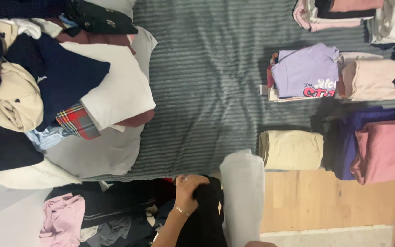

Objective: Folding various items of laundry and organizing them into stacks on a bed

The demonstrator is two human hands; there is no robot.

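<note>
My left hand, with a thin bracelet on the wrist, is closed on a black garment at the near edge of the bed. Right beside it a pale grey garment stands up in a blurred column. At the bottom edge, under that grey cloth, shows a sliver of skin that seems to be my right hand; its fingers are hidden. Dark clothes and a pink piece lie heaped to the left of my left hand.
A grey ribbed blanket covers the bed. A big loose pile of clothes lies at the left. Folded stacks sit at the right: cream, lilac, pale pink, rose, purple. Wooden floor shows below them.
</note>
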